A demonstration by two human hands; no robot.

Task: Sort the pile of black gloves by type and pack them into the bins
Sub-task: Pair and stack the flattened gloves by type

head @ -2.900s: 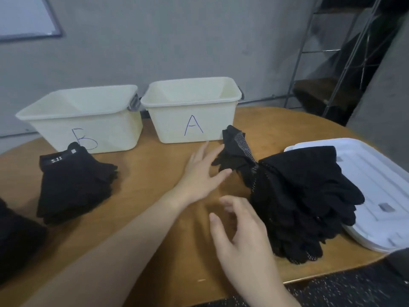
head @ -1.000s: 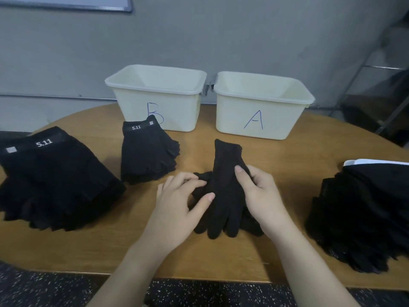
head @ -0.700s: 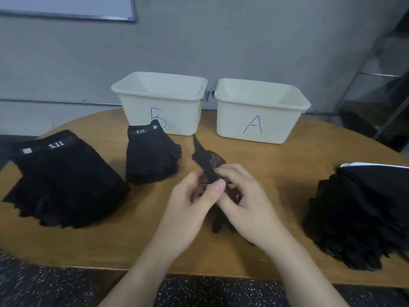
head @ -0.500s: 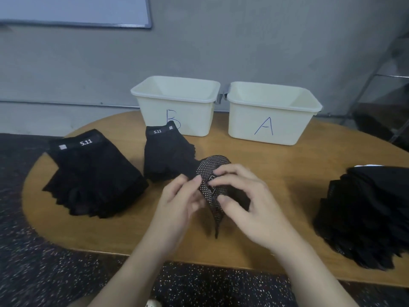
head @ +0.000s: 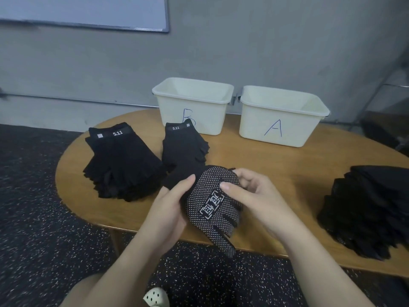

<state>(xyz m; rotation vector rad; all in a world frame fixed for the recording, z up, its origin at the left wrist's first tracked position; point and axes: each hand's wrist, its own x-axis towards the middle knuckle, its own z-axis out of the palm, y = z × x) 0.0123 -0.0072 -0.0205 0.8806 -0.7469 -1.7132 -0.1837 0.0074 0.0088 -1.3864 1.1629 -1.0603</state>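
Holding a dotted glove (head: pixel 211 202), the left hand (head: pixel 168 209) and right hand (head: pixel 254 196) grip it together. Both bins (head: pixel 281 114) look empty (2 sorted stacks (head: pixel 124 160) wait), so packing remains.

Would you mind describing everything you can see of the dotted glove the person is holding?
The dotted glove is black knit fabric covered on its visible side with small white grip dots and a white boxed logo near the middle. It is held above the near edge of the wooden table, its fingers pointing down and toward the person. The left hand grips its left side with the thumb on top, and the right hand pinches its right side. More black fabric shows behind it, possibly a second glove.
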